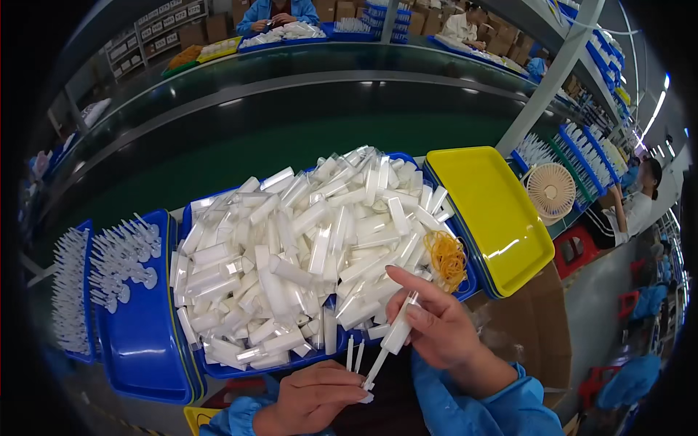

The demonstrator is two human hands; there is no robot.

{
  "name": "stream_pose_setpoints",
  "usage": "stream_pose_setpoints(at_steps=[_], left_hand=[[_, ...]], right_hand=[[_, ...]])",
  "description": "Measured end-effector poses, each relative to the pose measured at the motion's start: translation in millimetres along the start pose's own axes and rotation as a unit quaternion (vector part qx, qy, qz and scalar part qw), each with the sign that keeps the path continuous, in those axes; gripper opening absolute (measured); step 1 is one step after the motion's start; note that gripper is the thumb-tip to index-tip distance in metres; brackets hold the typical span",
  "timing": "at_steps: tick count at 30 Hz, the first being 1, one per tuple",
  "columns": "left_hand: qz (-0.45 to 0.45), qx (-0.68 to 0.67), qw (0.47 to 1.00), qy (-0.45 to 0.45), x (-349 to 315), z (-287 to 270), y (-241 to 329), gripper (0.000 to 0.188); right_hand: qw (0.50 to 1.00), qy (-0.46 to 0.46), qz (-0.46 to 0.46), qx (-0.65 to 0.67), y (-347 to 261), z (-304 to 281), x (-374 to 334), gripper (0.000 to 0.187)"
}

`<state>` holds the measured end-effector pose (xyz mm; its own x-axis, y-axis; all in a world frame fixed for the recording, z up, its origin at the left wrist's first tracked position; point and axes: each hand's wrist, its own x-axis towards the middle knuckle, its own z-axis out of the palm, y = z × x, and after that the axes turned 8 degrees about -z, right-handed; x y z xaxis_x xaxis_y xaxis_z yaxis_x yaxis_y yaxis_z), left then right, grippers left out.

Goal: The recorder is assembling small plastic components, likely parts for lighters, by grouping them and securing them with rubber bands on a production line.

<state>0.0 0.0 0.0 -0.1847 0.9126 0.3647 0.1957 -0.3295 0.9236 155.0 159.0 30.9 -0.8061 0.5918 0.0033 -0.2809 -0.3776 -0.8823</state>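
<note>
My right hand (443,327) pinches a small white piece with a clear sleeve (397,333) between thumb and fingers, its forefinger stretched out. A thin white plastic stem (376,367) runs from that piece down to my left hand (316,396), whose fingers are closed on its lower end. Two more thin white stems (354,354) stick up from behind the left fingers; their lower ends are hidden. Just beyond both hands, a heap of white pieces in clear sleeves (313,232) fills blue trays (334,347).
Yellow rubber bands (446,258) lie at the heap's right edge. Stacked trays, yellow on top (502,218), stand to the right, near a beige fan (550,192). At left, a blue tray (142,356) bears white stemmed parts (123,261). Beyond runs a green conveyor belt (291,123); people work across it.
</note>
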Motion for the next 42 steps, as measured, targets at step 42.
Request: stream_pose_setpoints(at_steps=[42], left_hand=[[-0.042,-0.081,0.995,0.044,-13,-22,-12,0.015]], right_hand=[[0.973,-0.056,-0.13,-0.184,31,45,-5,0.047]])
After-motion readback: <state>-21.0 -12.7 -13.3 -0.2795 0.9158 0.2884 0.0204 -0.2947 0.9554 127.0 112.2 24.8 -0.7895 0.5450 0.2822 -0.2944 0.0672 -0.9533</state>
